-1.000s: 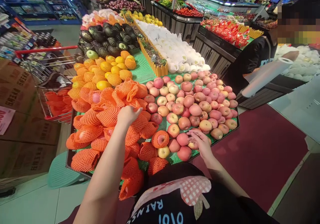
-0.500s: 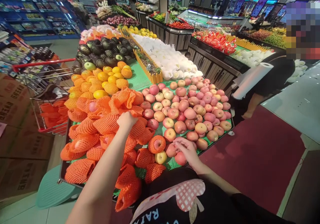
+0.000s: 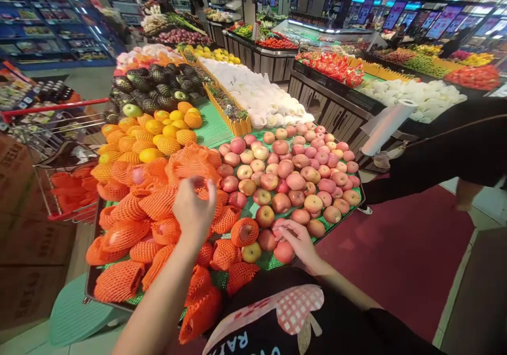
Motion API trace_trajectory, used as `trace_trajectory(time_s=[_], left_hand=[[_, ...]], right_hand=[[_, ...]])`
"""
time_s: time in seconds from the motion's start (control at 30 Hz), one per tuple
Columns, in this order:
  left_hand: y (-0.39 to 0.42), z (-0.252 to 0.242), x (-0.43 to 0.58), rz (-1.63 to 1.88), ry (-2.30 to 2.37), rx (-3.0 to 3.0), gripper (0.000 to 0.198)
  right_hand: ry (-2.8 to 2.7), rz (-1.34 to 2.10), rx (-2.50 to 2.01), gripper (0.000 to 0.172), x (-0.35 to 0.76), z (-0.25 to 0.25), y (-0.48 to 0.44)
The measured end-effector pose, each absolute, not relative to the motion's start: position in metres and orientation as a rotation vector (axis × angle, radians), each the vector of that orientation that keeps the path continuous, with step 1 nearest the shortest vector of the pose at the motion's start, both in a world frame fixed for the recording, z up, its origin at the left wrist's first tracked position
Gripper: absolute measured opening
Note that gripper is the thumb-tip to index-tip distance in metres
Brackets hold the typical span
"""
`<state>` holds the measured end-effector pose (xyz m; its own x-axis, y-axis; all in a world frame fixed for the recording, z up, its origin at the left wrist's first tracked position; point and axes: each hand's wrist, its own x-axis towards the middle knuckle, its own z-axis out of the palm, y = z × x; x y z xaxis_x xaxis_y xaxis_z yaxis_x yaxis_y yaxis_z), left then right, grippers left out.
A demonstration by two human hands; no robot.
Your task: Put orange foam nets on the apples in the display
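My left hand (image 3: 193, 211) hovers over a heap of orange foam fruit nets (image 3: 130, 233). Its thumb and forefinger curve apart, and orange netting shows through the gap. I see nothing held in it; its other fingers are partly hidden. My right hand (image 3: 298, 240) rests at the near edge of the loose red apples (image 3: 295, 180), fingers loosely bent and apart, touching or just over the apples there. Below its fingertips lies a red apple (image 3: 284, 252). To its left sit a netted apple (image 3: 244, 232) and a yellowish apple (image 3: 251, 252).
Netted yellow-orange fruit (image 3: 158, 133) and dark netted fruit (image 3: 158, 88) lie farther back. A yellow divider (image 3: 240, 128) borders white-wrapped fruit (image 3: 261, 96). A shopping cart (image 3: 59, 106) stands left, near a green stool (image 3: 75, 313). A person in black (image 3: 447, 143) is at right, by a plastic bag roll (image 3: 388, 128).
My left hand has gone from a closed fist on the orange nets to parted fingers. My right hand stays by the same apples. The person at right leans closer, and the view has shifted slightly.
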<state>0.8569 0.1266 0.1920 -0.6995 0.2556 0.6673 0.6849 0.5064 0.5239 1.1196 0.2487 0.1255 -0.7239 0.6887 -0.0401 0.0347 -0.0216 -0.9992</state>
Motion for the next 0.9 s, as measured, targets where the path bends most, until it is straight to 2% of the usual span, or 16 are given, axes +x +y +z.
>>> trace_trajectory(time_s=[0.07,0.23,0.4,0.5,0.67,0.7,0.77,0.83,0.9], left_hand=[[0.118,0.177,0.896,-1.14,-2.133,-0.956,0.023],[0.1,0.143,0.965,-1.279,-2.116,-1.404,0.021],[0.083,0.136,0.972,-1.578,-2.283,-1.315,0.019],[0.075,0.134,0.967,-1.592,-2.36,-1.137,0.019],[0.079,0.121,0.97,-1.294,-2.359,-1.244,0.02],[0.082,0.117,0.973,-1.245,-2.346,-1.271,0.02],[0.088,0.11,0.979,-1.17,-2.305,-1.354,0.021],[0.093,0.104,0.986,-1.089,-2.229,-1.528,0.021],[0.098,0.1,0.992,-0.982,-2.138,-1.725,0.019]], right_hand=[[-1.879,1.83,-0.662,0.031,1.111,0.13,0.241],[-1.967,1.924,-0.576,0.045,1.088,0.134,0.232],[-2.013,1.933,-0.628,0.029,1.069,0.131,0.246],[-1.957,1.734,-0.736,0.028,1.064,0.128,0.257],[-2.14,1.178,-0.694,0.028,1.073,0.112,0.261],[-2.23,1.194,-0.624,0.03,1.076,0.108,0.26],[-2.303,1.494,-0.557,0.037,1.079,0.1,0.259],[-2.194,1.87,-0.644,0.039,1.078,0.094,0.26],[-2.065,2.064,-0.763,0.04,1.074,0.092,0.261]])
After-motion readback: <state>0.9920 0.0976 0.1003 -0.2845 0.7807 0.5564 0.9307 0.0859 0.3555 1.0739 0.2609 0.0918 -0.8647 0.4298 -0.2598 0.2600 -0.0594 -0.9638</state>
